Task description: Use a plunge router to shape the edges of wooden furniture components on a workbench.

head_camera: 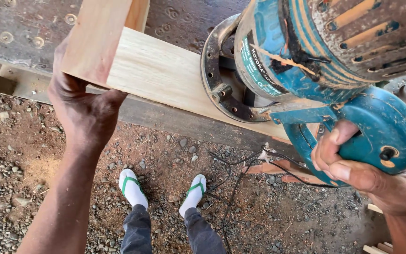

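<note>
Both hands are busy: the left hand [88, 110] clamps the near end of a pale wooden board [165, 75], while the right hand [353, 167] is closed round the handle of a worn blue router [316, 61]. Its round base sits against the board just right of the left hand. No cut groove shows yet, though the tool hides that stretch. Beyond, the board rests on a dark, scuffed desk [19, 28]. Below the hands lie gravel [5, 164], sawdust and a black cord [240, 174].

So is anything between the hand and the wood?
No. The left hand already grips the end of the wooden board, with nothing between them. The right hand holds the blue power tool on it.
</note>
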